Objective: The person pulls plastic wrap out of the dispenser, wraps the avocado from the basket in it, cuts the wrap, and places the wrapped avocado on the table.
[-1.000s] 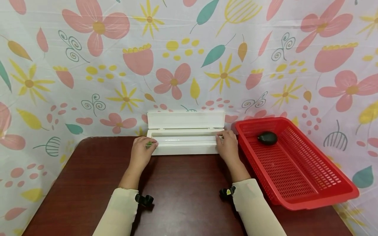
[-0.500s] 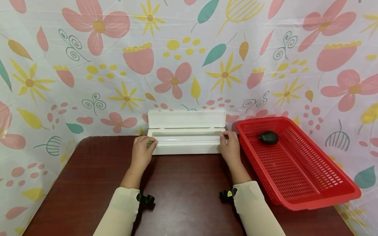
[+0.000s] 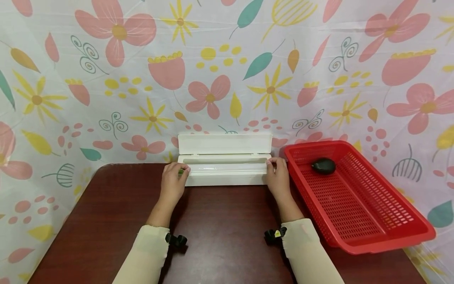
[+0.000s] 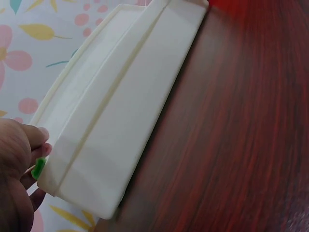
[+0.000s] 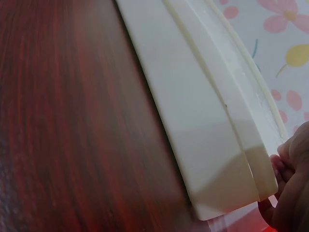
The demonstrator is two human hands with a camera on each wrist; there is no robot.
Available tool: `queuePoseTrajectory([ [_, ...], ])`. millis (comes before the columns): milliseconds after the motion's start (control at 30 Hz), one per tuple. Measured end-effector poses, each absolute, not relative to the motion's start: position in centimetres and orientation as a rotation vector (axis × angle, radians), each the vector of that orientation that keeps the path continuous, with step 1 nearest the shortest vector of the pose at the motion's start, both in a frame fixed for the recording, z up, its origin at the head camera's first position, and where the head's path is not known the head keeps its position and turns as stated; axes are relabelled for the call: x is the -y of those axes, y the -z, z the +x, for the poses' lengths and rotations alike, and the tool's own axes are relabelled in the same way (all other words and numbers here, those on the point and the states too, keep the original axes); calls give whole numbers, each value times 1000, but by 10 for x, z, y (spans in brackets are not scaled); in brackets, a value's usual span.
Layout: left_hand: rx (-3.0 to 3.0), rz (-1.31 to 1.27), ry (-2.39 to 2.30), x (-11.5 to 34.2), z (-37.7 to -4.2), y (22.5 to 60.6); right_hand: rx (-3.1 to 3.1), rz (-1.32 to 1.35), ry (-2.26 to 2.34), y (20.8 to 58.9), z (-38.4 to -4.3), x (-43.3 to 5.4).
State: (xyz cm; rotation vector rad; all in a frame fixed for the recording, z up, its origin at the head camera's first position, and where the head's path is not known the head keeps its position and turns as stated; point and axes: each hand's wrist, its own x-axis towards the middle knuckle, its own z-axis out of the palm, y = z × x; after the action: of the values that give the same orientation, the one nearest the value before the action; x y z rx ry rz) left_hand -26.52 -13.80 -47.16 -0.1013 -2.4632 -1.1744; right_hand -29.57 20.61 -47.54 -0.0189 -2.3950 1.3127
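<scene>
A long white box [image 3: 227, 180], which looks like a cling film dispenser, lies near the table's back edge. Its lid [image 3: 225, 144] is raised against the curtain, and a pale shiny roll [image 3: 227, 167] lies inside. My left hand [image 3: 172, 183] grips the box's left end, where a small green piece [image 4: 38, 168] shows by the fingers in the left wrist view. At the opposite end, my right hand [image 3: 278, 177] holds the corner between thumb and fingers. Some fingertips are hidden behind the box ends in both wrist views.
A red perforated basket [image 3: 330, 221] stands on the right, close to my right forearm. One dark green oval object, like an avocado [image 3: 323, 166], lies in it. Behind the dark wooden table [image 3: 227, 236] hangs a floral curtain [image 3: 227, 59].
My right hand has shifted slightly rightward, from over the box's inner right edge to its outer right end. My left hand stays at the left end, and the lid remains raised.
</scene>
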Motion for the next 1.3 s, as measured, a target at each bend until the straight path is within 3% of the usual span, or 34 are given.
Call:
queuePoseTrajectory([
  [600, 2393, -88, 1050, 132, -260, 462, 2369, -71, -1382, 466, -291, -205],
  [1300, 2406, -79, 1277, 132, -259, 457, 2184, 3, -1595, 461, -288, -201],
])
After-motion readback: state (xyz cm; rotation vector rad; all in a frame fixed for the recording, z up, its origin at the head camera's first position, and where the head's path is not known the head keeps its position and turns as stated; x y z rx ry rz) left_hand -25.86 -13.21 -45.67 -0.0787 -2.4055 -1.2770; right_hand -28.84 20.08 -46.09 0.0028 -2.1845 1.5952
